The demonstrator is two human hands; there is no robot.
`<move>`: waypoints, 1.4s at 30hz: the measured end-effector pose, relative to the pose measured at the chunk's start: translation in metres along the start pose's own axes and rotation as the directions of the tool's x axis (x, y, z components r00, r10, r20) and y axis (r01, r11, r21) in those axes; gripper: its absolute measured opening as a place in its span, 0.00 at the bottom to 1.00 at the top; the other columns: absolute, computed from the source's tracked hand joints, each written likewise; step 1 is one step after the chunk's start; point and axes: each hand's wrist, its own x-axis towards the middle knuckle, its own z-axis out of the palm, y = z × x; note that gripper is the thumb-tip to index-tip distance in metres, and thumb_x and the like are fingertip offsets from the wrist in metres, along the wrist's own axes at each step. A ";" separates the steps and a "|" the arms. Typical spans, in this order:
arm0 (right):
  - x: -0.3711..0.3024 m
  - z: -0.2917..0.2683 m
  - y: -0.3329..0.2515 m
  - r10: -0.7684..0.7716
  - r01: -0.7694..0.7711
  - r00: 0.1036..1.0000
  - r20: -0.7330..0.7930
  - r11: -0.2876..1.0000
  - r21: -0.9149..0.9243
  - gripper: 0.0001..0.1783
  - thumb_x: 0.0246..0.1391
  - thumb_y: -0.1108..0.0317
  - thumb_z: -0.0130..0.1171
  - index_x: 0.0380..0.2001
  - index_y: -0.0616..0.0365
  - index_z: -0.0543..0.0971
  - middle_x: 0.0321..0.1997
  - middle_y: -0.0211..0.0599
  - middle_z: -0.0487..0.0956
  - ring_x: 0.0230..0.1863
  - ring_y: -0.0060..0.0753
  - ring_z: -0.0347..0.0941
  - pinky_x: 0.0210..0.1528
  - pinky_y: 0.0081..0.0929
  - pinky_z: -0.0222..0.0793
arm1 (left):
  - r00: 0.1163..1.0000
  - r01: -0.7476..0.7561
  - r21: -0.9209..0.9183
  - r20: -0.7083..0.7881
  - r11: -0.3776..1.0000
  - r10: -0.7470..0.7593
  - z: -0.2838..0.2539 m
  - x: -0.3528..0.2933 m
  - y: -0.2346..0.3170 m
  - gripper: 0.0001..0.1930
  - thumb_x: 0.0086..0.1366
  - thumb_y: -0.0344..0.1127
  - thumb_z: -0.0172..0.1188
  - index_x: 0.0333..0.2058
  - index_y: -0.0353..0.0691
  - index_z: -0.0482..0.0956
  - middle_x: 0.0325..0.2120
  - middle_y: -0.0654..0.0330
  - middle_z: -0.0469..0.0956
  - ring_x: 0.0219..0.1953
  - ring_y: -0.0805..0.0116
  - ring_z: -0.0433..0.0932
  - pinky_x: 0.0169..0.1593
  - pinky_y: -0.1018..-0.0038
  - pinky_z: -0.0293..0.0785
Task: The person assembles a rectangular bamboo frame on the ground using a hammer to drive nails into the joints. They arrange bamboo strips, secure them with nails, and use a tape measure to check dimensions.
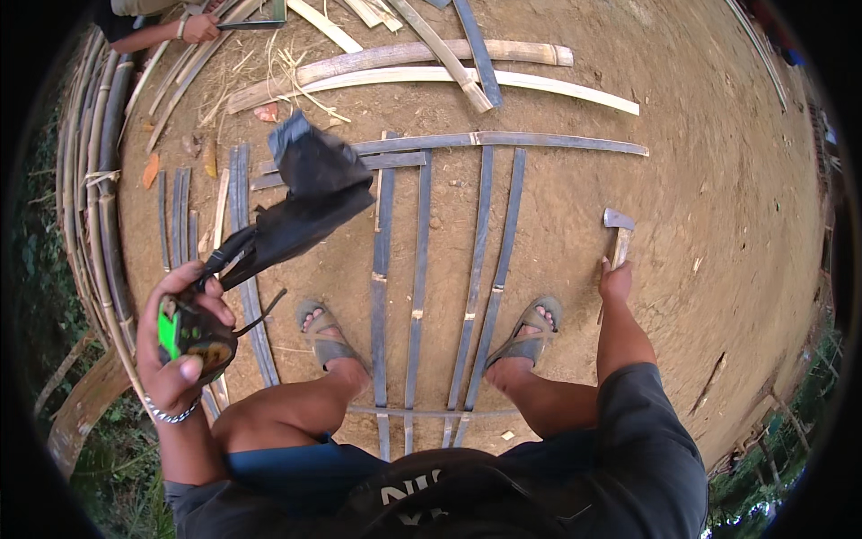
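Observation:
My left hand [180, 323] is closed round a black and green tape measure [208, 346]. A black plastic bag [310, 193] hangs out from the same hand, partly over the strips on the ground. On the right, my right hand [616, 280] grips the wooden handle of a hatchet [619, 221], its metal head pointing away from me. Several dark bamboo strips [418, 269] lie lengthwise between my sandalled feet. Across their far ends rests another bamboo strip [557, 141], and a thin strip [485, 414] crosses them near me.
Split bamboo pieces [449, 56] lie scattered at the far side. Long poles [106, 207] are bundled along the left edge beside plants. Shorter dark strips [182, 216] lie left of the bag. At the far left, another person's hand [201, 28] holds a long blade [253, 25].

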 end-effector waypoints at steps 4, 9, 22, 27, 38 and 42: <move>-0.023 0.022 -0.047 0.109 -0.115 0.950 -0.293 0.993 -0.003 0.43 0.56 0.39 0.66 0.61 0.62 0.68 0.64 0.59 0.70 0.65 0.57 0.67 0.62 0.54 0.66 | 0.994 -0.067 -0.020 0.089 0.998 0.068 0.020 0.006 -0.002 0.53 0.42 0.47 0.76 0.63 0.20 0.65 0.53 0.41 0.73 0.43 0.62 0.82 0.50 0.71 0.78; -0.007 0.008 -0.182 -0.251 0.392 0.858 -0.448 0.884 0.254 0.53 0.54 0.39 0.69 0.71 0.63 0.61 0.73 0.57 0.62 0.73 0.54 0.60 0.74 0.46 0.56 | 0.930 -0.198 -0.011 0.314 0.980 0.192 0.068 0.041 0.027 0.54 0.43 0.55 0.77 0.63 0.23 0.66 0.56 0.41 0.73 0.40 0.63 0.82 0.47 0.72 0.77; -0.121 -0.139 -0.248 -0.747 0.362 0.661 0.072 0.401 0.842 0.16 0.71 0.61 0.50 0.50 0.59 0.81 0.46 0.33 0.83 0.46 0.27 0.79 0.50 0.29 0.76 | 0.448 -0.428 -0.287 0.756 0.857 0.478 0.162 0.079 -0.022 0.39 0.55 0.42 0.67 0.66 0.36 0.67 0.56 0.50 0.70 0.54 0.59 0.76 0.60 0.64 0.72; -0.090 -0.183 -0.138 -0.501 0.268 0.865 -0.024 0.421 0.867 0.15 0.71 0.62 0.52 0.52 0.58 0.79 0.51 0.33 0.81 0.48 0.27 0.80 0.47 0.28 0.78 | 0.409 -0.413 -0.420 0.707 0.808 0.577 0.252 0.056 -0.046 0.40 0.51 0.38 0.66 0.64 0.35 0.67 0.48 0.51 0.67 0.52 0.54 0.74 0.58 0.62 0.71; 0.079 -0.162 0.022 -0.169 0.356 0.892 -0.419 0.834 0.422 0.25 0.64 0.68 0.58 0.64 0.60 0.71 0.59 0.44 0.78 0.63 0.46 0.73 0.67 0.46 0.67 | 0.268 -0.464 0.086 0.962 0.882 0.048 0.241 0.105 -0.161 0.41 0.57 0.46 0.69 0.68 0.40 0.66 0.52 0.48 0.78 0.55 0.56 0.78 0.59 0.62 0.73; -0.046 -0.157 -0.191 -0.764 0.831 0.342 -0.548 0.518 -0.203 0.35 0.46 0.72 0.68 0.62 0.56 0.74 0.64 0.43 0.76 0.69 0.52 0.65 0.74 0.47 0.53 | 0.353 -0.227 0.671 0.732 0.705 -0.583 0.031 0.120 -0.188 0.38 0.59 0.49 0.71 0.66 0.44 0.70 0.48 0.53 0.81 0.49 0.62 0.79 0.54 0.64 0.75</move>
